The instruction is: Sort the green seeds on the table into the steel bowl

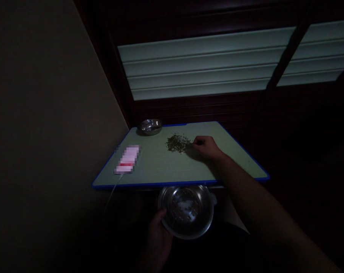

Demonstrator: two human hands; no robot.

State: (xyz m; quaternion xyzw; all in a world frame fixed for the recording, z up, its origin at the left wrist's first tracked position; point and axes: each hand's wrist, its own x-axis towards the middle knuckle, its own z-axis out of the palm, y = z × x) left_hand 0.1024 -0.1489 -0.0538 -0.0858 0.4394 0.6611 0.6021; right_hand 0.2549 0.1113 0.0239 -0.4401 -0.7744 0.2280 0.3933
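My left hand (160, 235) grips the rim of a steel bowl (186, 212) just below the table's front edge, thumb over the rim. A few small bits lie inside that bowl, too dim to name. On the light green tabletop (157, 167) a loose pile of small greenish-brown seeds or grains (177, 143) is spread out. At the pile's right edge is my right hand (204, 146), its fingers pinched together and pointing left. Whatever sits between those fingertips is too small and dark to make out.
A second, smaller steel bowl (150, 127) stands at the table's back left corner. A phone (128, 159), its screen lit and blurred out, lies at the left with a white cable (112, 191) hanging over the edge. A wall (60, 94) borders the left side.
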